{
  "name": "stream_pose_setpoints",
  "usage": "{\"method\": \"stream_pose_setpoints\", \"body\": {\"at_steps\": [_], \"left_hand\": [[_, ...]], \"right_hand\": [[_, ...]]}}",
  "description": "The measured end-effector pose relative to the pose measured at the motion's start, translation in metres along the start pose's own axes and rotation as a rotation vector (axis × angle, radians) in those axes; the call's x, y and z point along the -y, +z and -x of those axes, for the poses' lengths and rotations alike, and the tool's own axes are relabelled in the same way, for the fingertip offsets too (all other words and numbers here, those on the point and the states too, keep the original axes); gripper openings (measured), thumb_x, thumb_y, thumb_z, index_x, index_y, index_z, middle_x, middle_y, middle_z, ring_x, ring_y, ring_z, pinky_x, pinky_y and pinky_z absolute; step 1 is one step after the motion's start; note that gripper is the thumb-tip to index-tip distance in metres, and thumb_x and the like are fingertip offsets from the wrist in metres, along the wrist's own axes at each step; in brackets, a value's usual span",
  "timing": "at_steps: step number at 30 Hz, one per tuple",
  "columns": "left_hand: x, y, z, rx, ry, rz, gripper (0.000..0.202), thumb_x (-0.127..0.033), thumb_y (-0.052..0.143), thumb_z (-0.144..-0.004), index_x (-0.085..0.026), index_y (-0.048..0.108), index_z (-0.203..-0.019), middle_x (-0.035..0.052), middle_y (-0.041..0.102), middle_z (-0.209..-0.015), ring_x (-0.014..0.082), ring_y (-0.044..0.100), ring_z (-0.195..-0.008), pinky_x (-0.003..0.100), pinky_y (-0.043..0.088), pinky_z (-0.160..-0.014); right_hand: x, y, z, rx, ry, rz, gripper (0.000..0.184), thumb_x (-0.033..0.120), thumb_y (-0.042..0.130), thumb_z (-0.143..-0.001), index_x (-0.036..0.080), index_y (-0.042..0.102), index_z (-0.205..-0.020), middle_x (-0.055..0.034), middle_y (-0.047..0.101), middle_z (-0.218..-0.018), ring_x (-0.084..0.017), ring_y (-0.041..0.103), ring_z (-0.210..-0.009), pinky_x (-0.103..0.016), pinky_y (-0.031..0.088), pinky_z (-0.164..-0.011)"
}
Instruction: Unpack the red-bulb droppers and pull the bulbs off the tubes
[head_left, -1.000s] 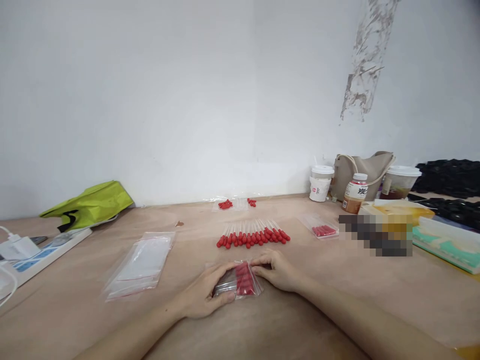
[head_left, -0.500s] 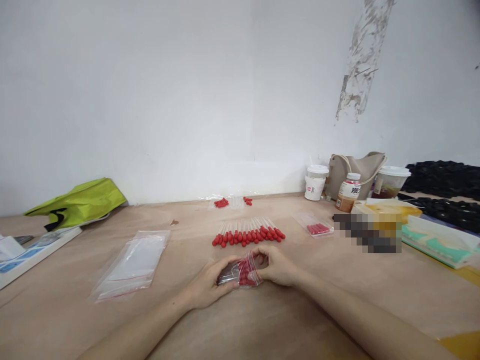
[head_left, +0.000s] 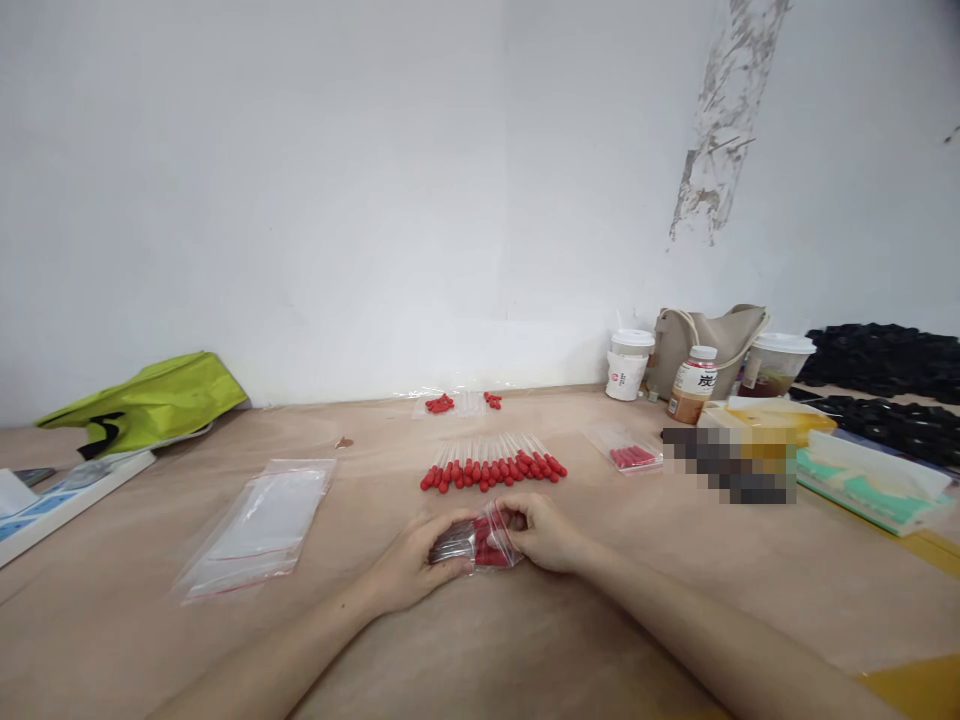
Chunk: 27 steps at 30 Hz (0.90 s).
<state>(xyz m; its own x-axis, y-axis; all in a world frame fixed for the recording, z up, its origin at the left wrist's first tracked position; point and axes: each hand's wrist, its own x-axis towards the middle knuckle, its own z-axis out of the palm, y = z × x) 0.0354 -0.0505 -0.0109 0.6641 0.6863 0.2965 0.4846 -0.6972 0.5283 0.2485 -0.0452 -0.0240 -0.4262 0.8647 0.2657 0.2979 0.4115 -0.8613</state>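
Near the front of the table, a small clear zip bag [head_left: 496, 545] with red-tipped clear sticks inside lies between my two hands. My left hand [head_left: 420, 562] is closed around its left end, thumb below and fingers above, where the clear shafts show. At the bag's right end, by the red zip line, my right hand [head_left: 544, 532] pinches the plastic with thumb and curled fingers. Just beyond the hands, a row of red-tipped sticks [head_left: 491, 470] lies fanned out, red ends toward me. Some fingertips are hidden by the plastic.
A stack of flat zip bags [head_left: 259, 525] lies at left, near a power strip [head_left: 71, 505] and a yellow-green bag [head_left: 154, 400]. A filled bag [head_left: 630, 455] rests at right. Behind it stand a paper cup [head_left: 628, 365], a bottle [head_left: 691, 385] and a beige handbag [head_left: 709, 345].
Both hands keep their hold on the bag. My right fingers have shifted slightly at its red-lined end, and the red tips inside look more bunched. The view has moved a little.
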Motion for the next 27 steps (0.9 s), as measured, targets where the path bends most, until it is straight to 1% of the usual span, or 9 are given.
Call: {"method": "stream_pose_setpoints", "body": {"at_steps": [4, 7, 12, 13, 17, 20, 24, 26, 27], "left_hand": [[-0.002, -0.001, 0.000, 0.015, -0.038, -0.011, 0.045, -0.035, 0.055, -0.079, -0.023, 0.044, -0.121, 0.0047, 0.056, -0.116, 0.0194, 0.053, -0.102, 0.035, 0.042, -0.088], [-0.004, -0.002, 0.001, 0.022, -0.065, -0.007, 0.044, -0.035, 0.055, -0.078, -0.024, 0.045, -0.120, 0.0046, 0.056, -0.115, 0.0198, 0.053, -0.102, 0.034, 0.041, -0.088], [-0.002, -0.002, 0.001, 0.007, -0.074, -0.010, 0.044, -0.035, 0.056, -0.077, -0.025, 0.046, -0.119, 0.0032, 0.057, -0.114, 0.0198, 0.052, -0.101, 0.033, 0.041, -0.088], [-0.002, -0.001, 0.001, 0.008, -0.074, -0.011, 0.044, -0.035, 0.056, -0.077, -0.025, 0.046, -0.119, 0.0032, 0.057, -0.114, 0.0200, 0.052, -0.101, 0.033, 0.041, -0.088], [-0.002, -0.001, 0.001, 0.014, -0.073, -0.009, 0.042, -0.036, 0.054, -0.078, -0.025, 0.047, -0.119, 0.0029, 0.058, -0.112, 0.0195, 0.053, -0.099, 0.033, 0.042, -0.086], [-0.004, -0.001, 0.001, 0.003, -0.061, -0.007, 0.041, -0.036, 0.054, -0.079, -0.025, 0.047, -0.118, 0.0025, 0.059, -0.110, 0.0189, 0.054, -0.097, 0.032, 0.042, -0.085], [-0.004, -0.001, 0.001, -0.009, -0.058, -0.012, 0.042, -0.036, 0.054, -0.078, -0.025, 0.048, -0.118, 0.0033, 0.059, -0.110, 0.0199, 0.054, -0.098, 0.033, 0.042, -0.085], [-0.004, -0.001, 0.001, -0.004, -0.057, -0.006, 0.042, -0.036, 0.054, -0.079, -0.026, 0.047, -0.119, 0.0032, 0.059, -0.110, 0.0198, 0.054, -0.097, 0.033, 0.042, -0.084], [-0.005, -0.001, 0.000, -0.003, -0.057, -0.004, 0.041, -0.036, 0.054, -0.079, -0.026, 0.047, -0.119, 0.0029, 0.059, -0.109, 0.0195, 0.055, -0.096, 0.032, 0.042, -0.084]], "right_hand": [[-0.007, -0.001, -0.003, 0.005, 0.056, -0.049, 0.014, 0.021, 0.059, -0.069, 0.015, 0.061, -0.081, -0.0006, 0.060, -0.069, -0.010, 0.051, -0.059, -0.021, 0.040, -0.054], [-0.006, -0.006, -0.003, 0.030, 0.096, -0.088, 0.017, 0.022, 0.060, -0.068, 0.013, 0.059, -0.083, -0.0005, 0.059, -0.068, -0.010, 0.050, -0.059, -0.021, 0.040, -0.054], [0.004, -0.009, 0.001, 0.009, 0.013, 0.176, 0.014, 0.014, 0.058, -0.067, 0.015, 0.059, -0.081, 0.0006, 0.058, -0.071, -0.009, 0.049, -0.061, -0.020, 0.038, -0.055], [0.005, -0.008, 0.001, 0.014, 0.024, 0.176, 0.015, 0.013, 0.057, -0.067, 0.015, 0.058, -0.081, 0.0008, 0.058, -0.071, -0.009, 0.049, -0.061, -0.019, 0.038, -0.055], [0.005, -0.006, 0.000, 0.032, 0.112, 0.016, 0.012, 0.011, 0.054, -0.071, 0.014, 0.055, -0.082, 0.0006, 0.056, -0.069, -0.009, 0.050, -0.059, -0.019, 0.039, -0.054], [0.006, -0.010, 0.000, 0.013, 0.083, 0.056, 0.012, 0.013, 0.052, -0.073, 0.014, 0.055, -0.084, -0.0003, 0.057, -0.072, -0.009, 0.051, -0.062, -0.020, 0.040, -0.057], [0.011, -0.016, 0.004, 0.044, -0.024, 0.265, 0.017, 0.014, 0.056, -0.069, 0.016, 0.058, -0.086, -0.0007, 0.058, -0.077, -0.011, 0.050, -0.066, -0.021, 0.038, -0.059], [0.012, -0.017, 0.005, 0.062, -0.042, 0.279, 0.018, 0.013, 0.056, -0.069, 0.016, 0.059, -0.086, -0.0006, 0.058, -0.077, -0.010, 0.049, -0.065, -0.021, 0.038, -0.059], [0.012, -0.016, 0.004, 0.073, -0.032, 0.251, 0.018, 0.012, 0.055, -0.070, 0.015, 0.059, -0.087, -0.0006, 0.058, -0.077, -0.010, 0.049, -0.064, -0.021, 0.038, -0.058]]}}
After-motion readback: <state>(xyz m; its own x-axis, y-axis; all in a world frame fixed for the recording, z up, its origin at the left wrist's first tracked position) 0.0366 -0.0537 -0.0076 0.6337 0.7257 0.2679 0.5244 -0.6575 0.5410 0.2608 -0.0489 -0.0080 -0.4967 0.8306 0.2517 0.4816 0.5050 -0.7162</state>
